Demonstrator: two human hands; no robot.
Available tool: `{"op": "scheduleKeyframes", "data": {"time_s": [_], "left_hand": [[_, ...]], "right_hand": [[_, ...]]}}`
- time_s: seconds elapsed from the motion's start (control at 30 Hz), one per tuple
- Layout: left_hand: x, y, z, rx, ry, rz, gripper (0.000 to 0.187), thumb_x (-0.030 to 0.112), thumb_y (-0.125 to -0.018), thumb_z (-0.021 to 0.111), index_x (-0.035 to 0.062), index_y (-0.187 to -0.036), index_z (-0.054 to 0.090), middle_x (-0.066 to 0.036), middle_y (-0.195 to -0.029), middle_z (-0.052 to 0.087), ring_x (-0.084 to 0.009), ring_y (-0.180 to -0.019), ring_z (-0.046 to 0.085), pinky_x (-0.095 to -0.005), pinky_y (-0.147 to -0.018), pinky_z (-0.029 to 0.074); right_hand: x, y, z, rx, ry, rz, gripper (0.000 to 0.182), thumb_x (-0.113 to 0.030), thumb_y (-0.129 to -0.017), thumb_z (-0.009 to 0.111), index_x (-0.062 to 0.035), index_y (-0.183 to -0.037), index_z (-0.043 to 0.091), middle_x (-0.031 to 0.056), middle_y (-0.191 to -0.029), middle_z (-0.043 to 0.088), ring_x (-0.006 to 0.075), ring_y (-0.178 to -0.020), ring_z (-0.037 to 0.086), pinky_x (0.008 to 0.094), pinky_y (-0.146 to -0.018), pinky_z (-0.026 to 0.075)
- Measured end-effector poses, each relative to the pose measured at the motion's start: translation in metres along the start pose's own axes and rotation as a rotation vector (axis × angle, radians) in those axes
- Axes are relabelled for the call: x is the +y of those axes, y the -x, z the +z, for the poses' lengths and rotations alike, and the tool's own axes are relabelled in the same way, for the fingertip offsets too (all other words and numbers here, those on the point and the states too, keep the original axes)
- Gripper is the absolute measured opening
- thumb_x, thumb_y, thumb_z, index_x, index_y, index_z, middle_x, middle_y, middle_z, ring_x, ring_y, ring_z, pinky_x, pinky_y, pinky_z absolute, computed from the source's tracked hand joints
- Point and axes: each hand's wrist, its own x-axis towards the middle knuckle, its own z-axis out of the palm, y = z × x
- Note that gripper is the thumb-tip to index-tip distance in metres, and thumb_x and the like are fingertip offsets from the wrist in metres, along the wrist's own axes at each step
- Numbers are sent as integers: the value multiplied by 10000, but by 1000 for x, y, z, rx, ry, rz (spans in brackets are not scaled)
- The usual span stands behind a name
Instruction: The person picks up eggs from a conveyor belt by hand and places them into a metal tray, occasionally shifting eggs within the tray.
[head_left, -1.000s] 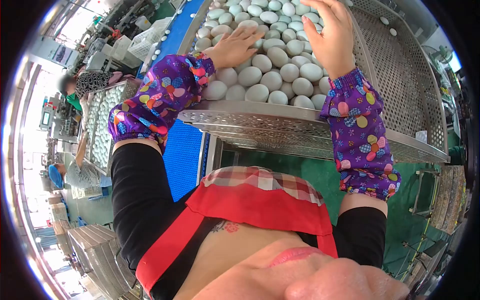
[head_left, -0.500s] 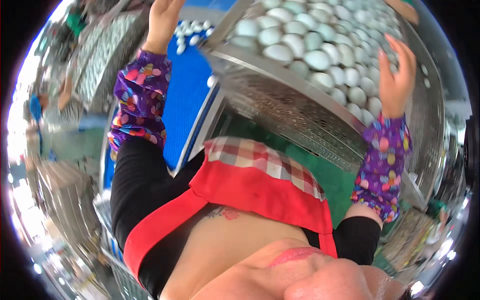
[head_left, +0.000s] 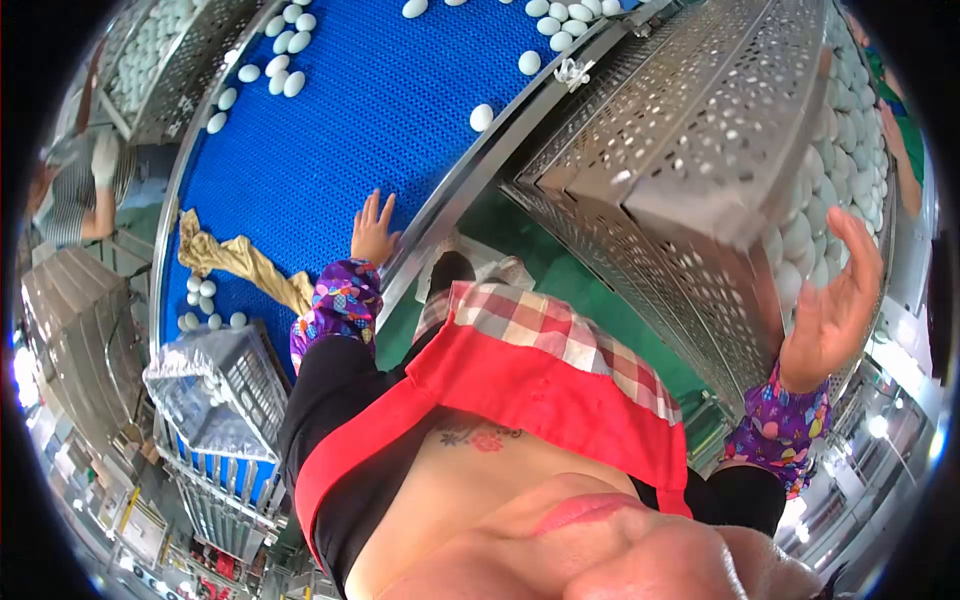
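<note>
My left hand (head_left: 373,232) hovers at the near edge of a blue conveyor belt (head_left: 310,150), fingers stretched out and nothing in them. White eggs lie along the belt's borders, with a single egg (head_left: 481,118) close to the metal rail (head_left: 440,205). On the right, my right hand (head_left: 828,315) is open beside a perforated metal bin (head_left: 700,130), thumb and fingers apart. Many pale eggs (head_left: 845,150) fill that bin, right behind my fingertips. Purple patterned sleeves cover both forearms.
A crumpled tan cloth (head_left: 245,265) lies on the belt, left of my left hand. A grey plastic crate (head_left: 215,400) stands at the belt's lower end. Across the belt, a person in a striped top (head_left: 75,200) is near another egg-filled bin (head_left: 150,65). Another person's arm (head_left: 900,160) shows at far right.
The view has swung toward the belt, and the bin now sits farther right. My left hand has come down and back toward my body; my right hand stays open beside the eggs.
</note>
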Motion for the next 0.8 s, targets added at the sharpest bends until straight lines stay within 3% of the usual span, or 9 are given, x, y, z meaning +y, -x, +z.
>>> {"op": "scheduleKeyframes", "data": {"time_s": [0.17,0.27,0.53,0.63,0.67,0.8], "left_hand": [[84,-128,-17,225,164,302,761,184,-735,694,203,-1415,354,-159,-1497,234,-354,-1376,236,-524,-1074,272],[130,-209,-8,238,73,454,726,199,-759,682,245,-1409,363,-156,-1506,209,-359,-1380,217,-541,-1063,273],[187,-366,-14,299,-10,495,712,200,-795,642,288,-1425,321,-49,-1504,246,-328,-1360,258,-599,-1013,317],[203,-405,-18,234,32,485,719,174,-796,633,295,-1428,311,-47,-1504,252,-326,-1350,274,-588,-995,343],[208,-414,-25,268,4,511,787,122,-763,638,313,-1440,285,-37,-1509,252,-317,-1341,290,-571,-993,351],[217,-460,-22,205,-193,650,923,43,-689,645,345,-1461,239,-12,-1514,258,-294,-1358,285,-522,-1028,329]], "right_hand": [[-2,-9,-16,-32,89,4,544,-287,-873,556,71,-1264,436,212,-1208,528,308,-1175,484,486,-1093,243],[10,-17,-12,132,50,121,532,-260,-858,570,76,-1249,441,201,-1166,545,293,-1138,507,541,-1108,212],[35,-33,-12,54,163,162,518,-183,-820,550,18,-1283,436,205,-1099,521,278,-1009,512,638,-1071,217],[37,-31,-8,108,131,161,528,-180,-801,545,3,-1285,438,192,-1093,502,265,-999,490,632,-1069,223],[38,-32,-9,40,72,136,475,-137,-843,491,30,-1284,426,205,-1204,483,281,-1078,462,566,-1102,225],[38,-40,-1,-16,134,180,462,-160,-851,496,-1,-1281,436,174,-1107,501,275,-1062,469,575,-1085,242]]}}
